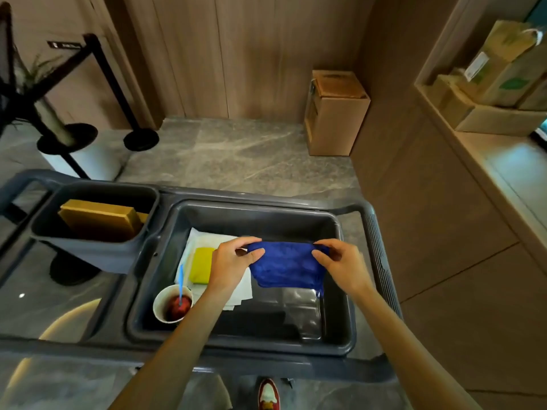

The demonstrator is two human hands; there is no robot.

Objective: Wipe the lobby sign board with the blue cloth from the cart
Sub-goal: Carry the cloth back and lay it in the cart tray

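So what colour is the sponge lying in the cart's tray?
Yellow; the sponge shows clearly in the head view, left of the blue cloth.

Warm, fairly dim indoor light. Pale glare streaks the glossy floor [236, 149] and a curved reflection glows at lower left. The tub [340, 347] interior is deeply shadowed. Wide-angle distortion bends walls and the barrier post [112, 84]; edges and the paper bags [503, 63] look soft, slightly smeared.
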